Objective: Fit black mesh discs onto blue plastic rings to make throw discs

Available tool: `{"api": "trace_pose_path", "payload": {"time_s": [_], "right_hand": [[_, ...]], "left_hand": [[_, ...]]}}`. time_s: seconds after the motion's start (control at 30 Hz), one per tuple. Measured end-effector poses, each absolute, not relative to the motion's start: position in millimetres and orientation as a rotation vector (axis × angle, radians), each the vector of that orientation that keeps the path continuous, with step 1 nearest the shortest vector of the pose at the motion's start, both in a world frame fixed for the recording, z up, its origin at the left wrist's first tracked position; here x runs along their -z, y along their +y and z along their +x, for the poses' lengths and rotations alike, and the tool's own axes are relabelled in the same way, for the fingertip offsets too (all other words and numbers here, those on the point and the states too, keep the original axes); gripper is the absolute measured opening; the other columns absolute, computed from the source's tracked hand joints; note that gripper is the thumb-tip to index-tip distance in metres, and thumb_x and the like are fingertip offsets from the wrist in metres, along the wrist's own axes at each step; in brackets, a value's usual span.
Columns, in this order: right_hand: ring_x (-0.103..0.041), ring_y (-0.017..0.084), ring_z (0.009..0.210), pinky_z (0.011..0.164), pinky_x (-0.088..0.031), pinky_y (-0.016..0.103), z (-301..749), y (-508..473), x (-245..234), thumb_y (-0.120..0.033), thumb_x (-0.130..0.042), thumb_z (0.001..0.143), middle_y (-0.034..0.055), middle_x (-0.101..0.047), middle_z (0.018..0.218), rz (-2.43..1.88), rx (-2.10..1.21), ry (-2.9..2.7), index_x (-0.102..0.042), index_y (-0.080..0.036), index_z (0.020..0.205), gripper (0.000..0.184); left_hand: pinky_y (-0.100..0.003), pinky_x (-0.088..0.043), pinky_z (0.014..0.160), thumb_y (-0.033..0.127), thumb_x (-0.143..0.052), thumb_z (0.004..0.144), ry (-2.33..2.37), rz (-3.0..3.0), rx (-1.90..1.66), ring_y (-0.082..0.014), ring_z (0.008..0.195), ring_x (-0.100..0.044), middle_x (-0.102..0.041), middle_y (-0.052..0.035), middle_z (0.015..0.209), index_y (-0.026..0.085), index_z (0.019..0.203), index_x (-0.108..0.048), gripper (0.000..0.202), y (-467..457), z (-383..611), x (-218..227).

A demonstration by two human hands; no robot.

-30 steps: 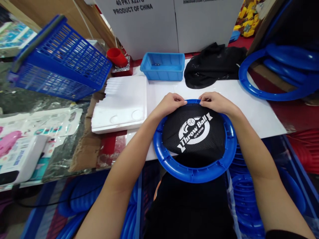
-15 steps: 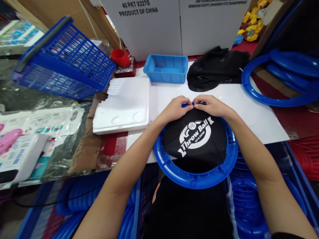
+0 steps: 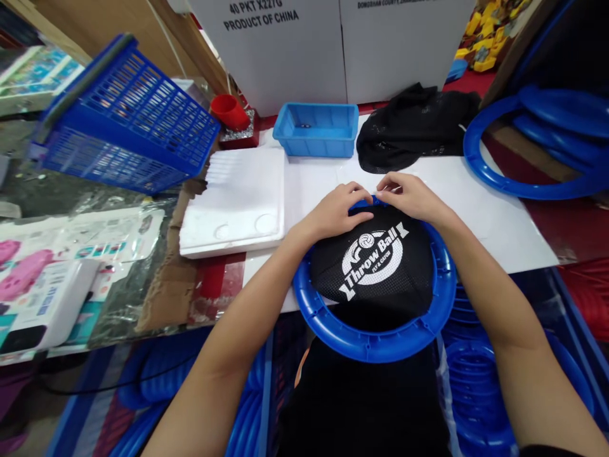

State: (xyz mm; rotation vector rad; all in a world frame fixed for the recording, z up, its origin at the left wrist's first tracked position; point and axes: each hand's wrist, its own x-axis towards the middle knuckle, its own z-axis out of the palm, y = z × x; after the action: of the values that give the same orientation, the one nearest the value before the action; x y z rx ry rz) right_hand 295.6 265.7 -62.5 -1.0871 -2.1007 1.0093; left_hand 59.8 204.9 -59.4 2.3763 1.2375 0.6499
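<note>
"Throw Ball" mesh net (image 3: 373, 257)

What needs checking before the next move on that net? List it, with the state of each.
1. Left hand on the far edge of the black mesh net: ok.
2. Right hand on the same edge: ok.
3. Blue ring far side resting on the white board: ok.
4. Near part of the ring covered by net: not ok, gap shows.
5. Net edge hooked onto the ring under the hands: cannot tell.
6. Throw Ball logo facing up: ok.
</note>
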Motion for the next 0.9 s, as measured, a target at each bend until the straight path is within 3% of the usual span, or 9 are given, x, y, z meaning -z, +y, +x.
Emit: {"api": "trace_pose_path", "payload": {"time_s": [0.1,0.23,0.33,0.4,0.5,0.6,0.67,0.9], "right_hand": [[-0.072,0.029,0.102,0.096,-0.058,0.046,321,266,56,-0.039,-0.072,0.091,0.0069,-0.079,0.106,-1.119,-0.881,-2.097,-0.075,-0.022,0.094,0.017],[-0.068,0.036,0.121,0.111,-0.052,0.056,354,264,43,-0.043,-0.074,0.091,0.0104,-0.076,0.122,-1.114,-0.726,-2.241,-0.075,-0.024,0.09,0.019],[-0.06,0.042,0.137,0.121,-0.044,0.062,367,263,39,-0.054,-0.077,0.09,0.0121,-0.071,0.136,-1.122,-0.799,-2.421,-0.078,-0.025,0.093,0.029],[-0.05,0.045,0.149,0.127,-0.037,0.066,369,262,41,-0.061,-0.08,0.086,0.0108,-0.063,0.152,-1.151,-0.863,-2.503,-0.081,-0.028,0.102,0.036],[-0.038,0.047,0.159,0.133,-0.029,0.067,365,262,48,-0.063,-0.081,0.086,0.0087,-0.049,0.168,-1.167,-0.891,-2.565,-0.082,-0.029,0.11,0.042],[-0.035,0.046,0.162,0.135,-0.028,0.066,359,261,53,-0.062,-0.079,0.087,0.0088,-0.043,0.173,-1.138,-0.869,-2.59,-0.08,-0.027,0.105,0.039],[-0.035,0.046,0.162,0.135,-0.03,0.064,357,260,54,-0.063,-0.08,0.087,0.0091,-0.041,0.174,-1.133,-0.862,-2.598,-0.078,-0.025,0.099,0.039],[-0.036,0.045,0.161,0.135,-0.029,0.063,359,264,54,-0.068,-0.079,0.087,0.0076,-0.044,0.173,-1.087,-0.821,-2.632,-0.077,-0.024,0.086,0.044]], "left_hand": [[-0.047,-0.053,0.101,0.032,-0.056,0.106,1.485,2.447,-0.464,-0.0323,0.118,-0.065,-0.066,-0.0136,0.133,0.022,0.121,-0.072,0.024,199,60,52],[-0.046,-0.053,0.084,0.031,-0.056,0.104,1.83,2.384,-0.263,-0.0323,0.097,-0.068,-0.067,-0.0171,0.123,0.02,0.125,-0.073,0.03,191,49,39],[-0.041,-0.05,0.076,0.045,-0.06,0.101,1.805,2.302,-0.111,-0.0257,0.075,-0.064,-0.07,-0.0115,0.095,0.021,0.102,-0.079,0.031,183,28,29],[-0.038,-0.048,0.072,0.06,-0.06,0.1,1.715,2.227,-0.009,-0.023,0.068,-0.061,-0.068,-0.0084,0.078,0.021,0.081,-0.076,0.046,177,17,22],[-0.039,-0.049,0.075,0.062,-0.054,0.103,1.716,2.254,-0.143,-0.0249,0.078,-0.064,-0.071,-0.0108,0.091,0.02,0.081,-0.073,0.051,173,16,18],[-0.041,-0.053,0.087,0.042,-0.055,0.105,1.666,2.357,-0.395,-0.0281,0.099,-0.066,-0.069,-0.0141,0.115,0.018,0.099,-0.074,0.031,178,27,24],[-0.042,-0.054,0.094,0.033,-0.055,0.104,1.596,2.346,-0.439,-0.0292,0.108,-0.065,-0.069,-0.0137,0.116,0.017,0.101,-0.074,0.025,185,30,33],[-0.044,-0.057,0.097,0.028,-0.067,0.095,1.533,2.08,-0.545,-0.0227,0.093,-0.067,-0.068,-0.0083,0.106,0.02,0.091,-0.078,0.015,198,9,53]]}}
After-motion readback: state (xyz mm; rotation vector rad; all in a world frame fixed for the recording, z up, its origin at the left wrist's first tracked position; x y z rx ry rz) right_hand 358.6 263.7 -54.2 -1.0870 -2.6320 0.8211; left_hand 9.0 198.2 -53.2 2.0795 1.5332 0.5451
